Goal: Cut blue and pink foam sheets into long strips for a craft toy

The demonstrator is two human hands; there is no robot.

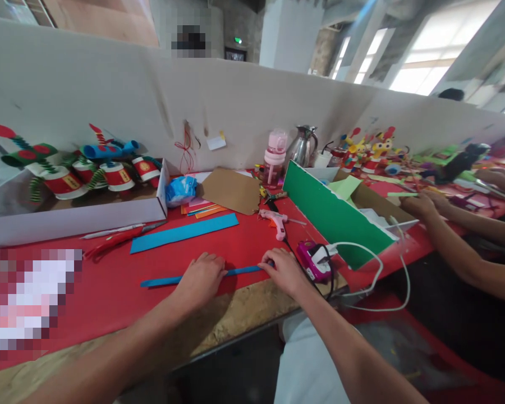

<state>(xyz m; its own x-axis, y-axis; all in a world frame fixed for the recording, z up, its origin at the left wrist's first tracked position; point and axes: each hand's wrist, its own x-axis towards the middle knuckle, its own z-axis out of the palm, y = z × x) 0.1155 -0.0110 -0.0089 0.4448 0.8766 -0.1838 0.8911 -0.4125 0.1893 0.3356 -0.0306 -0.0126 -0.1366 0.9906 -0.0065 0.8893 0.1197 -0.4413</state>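
Both my left hand and right hand pinch the narrow blue strip near the glue gun; I'd press evenly.

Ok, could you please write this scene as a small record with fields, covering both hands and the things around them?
left hand: left hand over a narrow blue paper-like strip
right hand: right hand with fingers at the strip's right end
beyond strip: wide flat blue paper-like strip
beyond right hand: pink plastic glue gun
back left: white open cardboard box holding red-and-white cup figures
surface: red-covered table
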